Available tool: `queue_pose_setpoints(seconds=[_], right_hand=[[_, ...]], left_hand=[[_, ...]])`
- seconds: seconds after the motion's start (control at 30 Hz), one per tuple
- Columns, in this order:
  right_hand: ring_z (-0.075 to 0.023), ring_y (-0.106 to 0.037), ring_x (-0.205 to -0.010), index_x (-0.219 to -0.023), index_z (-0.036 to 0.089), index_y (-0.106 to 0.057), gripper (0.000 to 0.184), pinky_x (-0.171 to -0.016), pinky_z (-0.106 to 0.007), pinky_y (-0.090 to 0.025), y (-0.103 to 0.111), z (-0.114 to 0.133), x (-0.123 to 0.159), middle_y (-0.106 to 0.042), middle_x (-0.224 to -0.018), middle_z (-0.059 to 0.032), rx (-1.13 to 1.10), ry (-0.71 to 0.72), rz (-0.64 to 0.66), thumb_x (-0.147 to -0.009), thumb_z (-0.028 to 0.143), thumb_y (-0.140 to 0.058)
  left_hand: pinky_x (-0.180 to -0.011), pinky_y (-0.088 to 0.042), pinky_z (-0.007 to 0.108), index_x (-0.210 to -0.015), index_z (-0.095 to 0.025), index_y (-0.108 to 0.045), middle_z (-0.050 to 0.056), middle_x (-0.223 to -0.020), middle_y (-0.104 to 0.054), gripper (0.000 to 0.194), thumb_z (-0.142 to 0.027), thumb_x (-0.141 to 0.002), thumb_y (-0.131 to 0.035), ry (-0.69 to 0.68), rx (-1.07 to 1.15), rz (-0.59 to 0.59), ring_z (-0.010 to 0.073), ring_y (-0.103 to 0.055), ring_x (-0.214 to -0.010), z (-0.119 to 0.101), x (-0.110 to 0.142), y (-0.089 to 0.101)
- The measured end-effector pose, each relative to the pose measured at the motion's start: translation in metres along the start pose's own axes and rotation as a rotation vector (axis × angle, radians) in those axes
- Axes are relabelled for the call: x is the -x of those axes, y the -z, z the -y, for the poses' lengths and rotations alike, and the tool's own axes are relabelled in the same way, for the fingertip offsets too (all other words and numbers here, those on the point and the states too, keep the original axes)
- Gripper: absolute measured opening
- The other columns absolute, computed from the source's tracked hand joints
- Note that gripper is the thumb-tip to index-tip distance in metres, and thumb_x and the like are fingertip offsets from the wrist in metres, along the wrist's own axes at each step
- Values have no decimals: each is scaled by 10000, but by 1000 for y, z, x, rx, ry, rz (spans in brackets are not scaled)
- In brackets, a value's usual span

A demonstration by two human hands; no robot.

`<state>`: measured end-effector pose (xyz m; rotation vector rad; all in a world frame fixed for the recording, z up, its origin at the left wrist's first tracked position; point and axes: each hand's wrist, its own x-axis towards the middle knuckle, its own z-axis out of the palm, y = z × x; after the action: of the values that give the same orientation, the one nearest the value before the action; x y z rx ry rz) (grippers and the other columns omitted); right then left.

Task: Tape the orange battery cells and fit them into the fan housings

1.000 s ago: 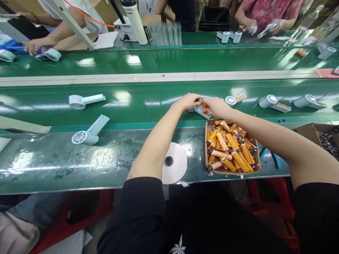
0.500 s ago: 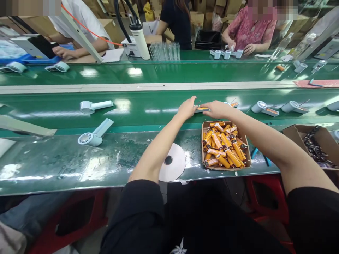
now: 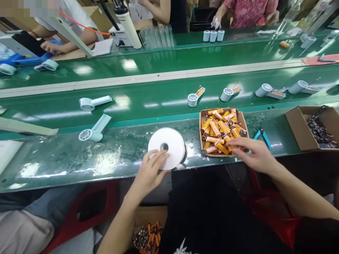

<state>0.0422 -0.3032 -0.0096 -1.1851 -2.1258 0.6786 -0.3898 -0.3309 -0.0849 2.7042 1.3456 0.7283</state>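
Fingers (image 3: 159, 157) of the left hand (image 3: 149, 173) curl over the roll (image 3: 173, 141), those of the right hand (image 3: 253, 155), slightly parted, are at the cells (image 3: 215, 129) in the box (image 3: 200, 121), neither grip clear enough to tell, three fans (image 3: 192, 100) on the belt (image 3: 145, 95) showing cells fitted, two farther left showing none.

Your view looks out from your own head, facing forward and down over the near bench (image 3: 127, 148), with your torso (image 3: 201, 211) at its near edge. Your left hand (image 3: 152, 173) and right hand (image 3: 254, 153) show close up; the green belt (image 3: 148, 93) crosses farther off, and a co-worker in pink (image 3: 250, 14) is cut off at the far edge. The pale rail (image 3: 185, 73) slants up toward the right across your view.
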Motion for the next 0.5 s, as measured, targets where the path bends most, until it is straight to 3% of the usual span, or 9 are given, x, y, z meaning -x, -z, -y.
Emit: queue_pose_setpoints(seconds=[0.07,0.13,0.17,0.23,0.3,0.37,0.43,0.5], right_hand=[[-145,-715,-639,-1390,202,-725,458,-659,-267,-570,-22,24,-16,-841,-944,-23,-136,-59,280,-1018,465,-768],[-134,-663,-591,-1279,178,-772,421,-627,-259,-509,-44,40,-28,-806,-816,-9,-212,-20,469,-1023,511,-763],[-141,-673,-620,-1141,178,-805,343,-637,-261,-488,-54,45,-30,-793,-790,-21,-206,47,510,-1055,499,-721],[-157,-693,-671,-911,184,-797,369,-636,-273,-445,-72,48,-28,-780,-778,-49,-93,195,567,-1122,425,-615],[-178,-698,-670,-867,190,-789,385,-604,-287,-397,-80,45,-22,-779,-780,-58,100,260,679,-1128,397,-598],[-199,-712,-672,-924,202,-813,353,-591,-290,-383,-76,37,-19,-781,-776,-53,228,222,781,-1103,453,-641],[-220,-755,-773,-1046,220,-830,348,-646,-288,-446,-59,28,-27,-811,-866,-61,249,148,730,-1087,517,-653],[-252,-778,-951,-1238,224,-796,354,-786,-309,-526,-37,16,-49,-830,-1054,-93,314,45,499,-1110,487,-598]], left_hand=[[-1149,-515,558,-1547,-242,-516,149,-1355,-723,647,-268,-962,-790,-29,-9,-252,363,-572,-1374,-19,-32,1],[-1176,-486,580,-1574,-271,-488,128,-1304,-725,728,-298,-935,-836,-72,-29,-422,371,-547,-1416,-37,-57,1],[-1186,-476,586,-1575,-292,-489,117,-1289,-722,742,-303,-925,-846,-89,-39,-463,374,-532,-1437,-44,-65,0],[-1203,-459,601,-1577,-325,-490,107,-1275,-709,761,-287,-910,-854,-91,-45,-503,381,-501,-1475,-51,-70,-3],[-1213,-451,622,-1588,-335,-481,112,-1275,-691,792,-244,-895,-852,-51,-23,-521,386,-496,-1485,-51,-64,-9],[-1202,-466,631,-1604,-320,-467,129,-1292,-672,811,-207,-891,-837,6,19,-515,389,-512,-1476,-50,-52,-17],[-1172,-495,627,-1612,-309,-456,142,-1305,-664,814,-191,-895,-822,58,50,-489,394,-530,-1458,-49,-38,-27],[-1155,-504,630,-1621,-317,-435,143,-1313,-668,831,-198,-894,-819,92,61,-458,398,-550,-1434,-51,-30,-36]])
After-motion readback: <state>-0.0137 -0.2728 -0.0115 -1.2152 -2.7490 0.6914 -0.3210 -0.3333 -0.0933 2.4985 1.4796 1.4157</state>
